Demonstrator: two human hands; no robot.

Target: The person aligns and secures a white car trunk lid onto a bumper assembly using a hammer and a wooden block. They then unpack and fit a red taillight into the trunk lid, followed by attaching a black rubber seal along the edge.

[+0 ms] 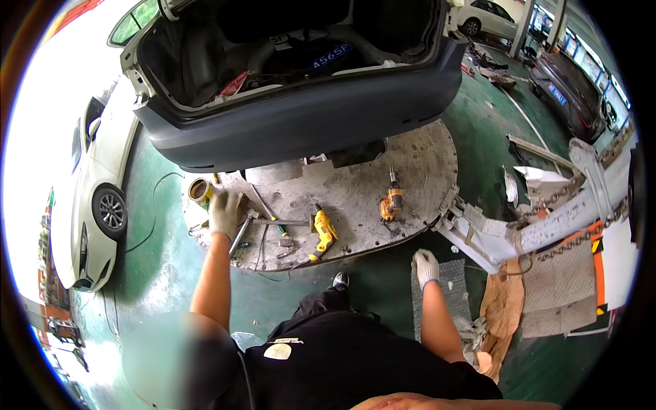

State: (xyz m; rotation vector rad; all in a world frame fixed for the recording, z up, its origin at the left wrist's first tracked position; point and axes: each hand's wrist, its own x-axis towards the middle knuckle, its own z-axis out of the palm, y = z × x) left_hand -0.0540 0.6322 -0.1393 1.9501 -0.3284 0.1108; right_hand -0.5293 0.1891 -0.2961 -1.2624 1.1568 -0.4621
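Note:
My left hand [224, 213], in a pale work glove, is over the left side of a round, worn metal platform [359, 236]. It is right beside an open can with a yellow label [199, 192]; its fingertips are hidden, so I cannot tell whether it grips anything. Close to it lie a hammer-like metal tool [240, 234] and a small green-handled tool [281, 230]. Farther right on the platform are a yellow power drill [324, 234] and an orange-and-black drill [391, 203]. My right hand [425, 266], also gloved, hangs off the platform's front edge with its fingers curled and nothing visible in them.
A car's dark rear bumper [307, 133] and open trunk overhang the platform. A white car [96, 198] stands left. At right, a thick metal arm with chains [574, 205] reaches the platform; brown cardboard [502, 301] and a textured grey sheet [447, 294] lie on the green floor.

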